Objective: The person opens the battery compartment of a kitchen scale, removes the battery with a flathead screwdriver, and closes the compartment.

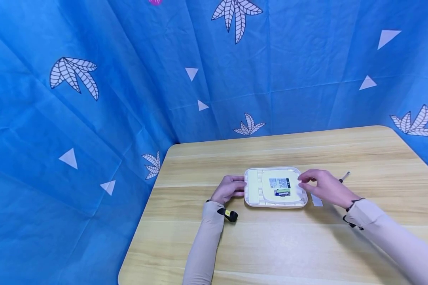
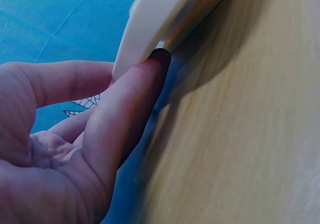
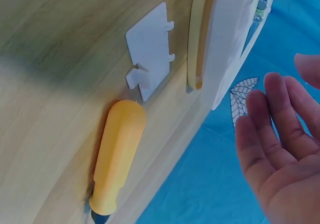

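Note:
A white, rounded rectangular device (image 1: 254,194) is turned so that a printed label and an uncovered battery compartment (image 1: 283,192) face up. Inside the compartment, a green battery shows. My left hand (image 1: 230,189) pinches the device's left end; in the left wrist view the thumb (image 2: 127,96) presses at its lower edge and a finger touches its side. Over the right end hovers my right hand (image 1: 324,184), its fingers loosely bent. In the right wrist view that palm (image 3: 287,169) holds nothing and is apart from the device.
Just right of the device lies a white battery cover (image 3: 151,48) with small tabs. Beyond it on the wooden table (image 1: 271,253) is a screwdriver with an orange handle (image 3: 119,154). A blue patterned curtain (image 1: 288,71) hangs behind and to the left.

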`<act>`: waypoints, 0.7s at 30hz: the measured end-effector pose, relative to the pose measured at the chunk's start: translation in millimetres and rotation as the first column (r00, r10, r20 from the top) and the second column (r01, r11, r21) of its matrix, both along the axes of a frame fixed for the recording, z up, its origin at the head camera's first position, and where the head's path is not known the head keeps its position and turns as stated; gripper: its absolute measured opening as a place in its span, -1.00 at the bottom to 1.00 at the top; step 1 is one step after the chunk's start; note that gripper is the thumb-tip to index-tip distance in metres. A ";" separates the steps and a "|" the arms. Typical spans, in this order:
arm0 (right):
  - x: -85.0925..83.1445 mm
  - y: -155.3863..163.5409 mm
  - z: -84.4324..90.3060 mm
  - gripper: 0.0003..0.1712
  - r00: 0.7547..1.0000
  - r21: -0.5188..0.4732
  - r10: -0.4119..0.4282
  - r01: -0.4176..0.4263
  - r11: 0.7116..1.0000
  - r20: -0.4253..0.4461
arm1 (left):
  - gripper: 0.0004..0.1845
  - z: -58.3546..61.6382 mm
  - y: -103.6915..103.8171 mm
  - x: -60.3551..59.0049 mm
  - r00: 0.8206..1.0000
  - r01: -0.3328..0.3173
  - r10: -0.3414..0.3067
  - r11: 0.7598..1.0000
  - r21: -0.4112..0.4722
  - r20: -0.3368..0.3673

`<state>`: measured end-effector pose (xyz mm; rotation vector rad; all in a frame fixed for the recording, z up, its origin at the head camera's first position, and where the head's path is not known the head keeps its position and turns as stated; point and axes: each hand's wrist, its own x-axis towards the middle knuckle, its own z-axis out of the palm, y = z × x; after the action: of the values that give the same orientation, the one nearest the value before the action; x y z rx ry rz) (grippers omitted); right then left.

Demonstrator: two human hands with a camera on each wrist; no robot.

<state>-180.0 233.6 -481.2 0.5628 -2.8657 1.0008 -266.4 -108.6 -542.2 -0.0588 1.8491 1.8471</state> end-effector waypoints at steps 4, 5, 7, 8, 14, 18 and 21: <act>-2.6 -4.5 -4.3 -0.77 1.000 0.024 0.011 -0.011 1.000 0.004 | -0.53 -0.8 -0.3 -0.4 1.000 0.001 -0.001 1.000 0.002 0.002; -2.9 -5.6 -5.2 -0.78 1.000 0.026 0.016 -0.016 1.000 0.002 | -0.53 -1.0 -0.4 -0.5 1.000 0.000 0.000 1.000 0.003 0.003; -3.8 -7.6 -7.4 -0.80 1.000 0.030 0.026 -0.025 0.999 -0.005 | -0.53 -1.2 -0.6 -0.6 1.000 0.001 -0.001 1.000 0.002 0.001; -4.2 -8.5 -8.6 -0.81 1.000 0.028 0.028 -0.028 0.999 -0.009 | -0.53 -1.3 -0.7 -0.7 1.000 0.002 -0.002 1.000 0.002 -0.002; -5.2 -12.6 -12.5 -0.83 0.998 0.024 0.069 -0.069 0.997 -0.008 | -0.52 -1.0 -0.8 -0.9 1.000 0.005 -0.005 1.000 0.003 -0.004; -5.4 -15.0 -14.6 -0.84 0.995 0.029 0.098 -0.097 0.995 -0.015 | -0.51 -1.0 -0.9 -1.3 1.000 0.007 -0.007 1.000 0.001 -0.002; -6.8 -17.0 -15.9 -0.86 0.991 0.035 0.125 -0.124 0.992 -0.040 | -0.52 -1.4 -0.9 -1.6 1.000 0.009 -0.009 1.000 0.004 -0.004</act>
<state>-186.8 216.6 -497.1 0.7648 -2.8451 0.9476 -268.0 -109.5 -543.6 -0.0458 1.8453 1.8458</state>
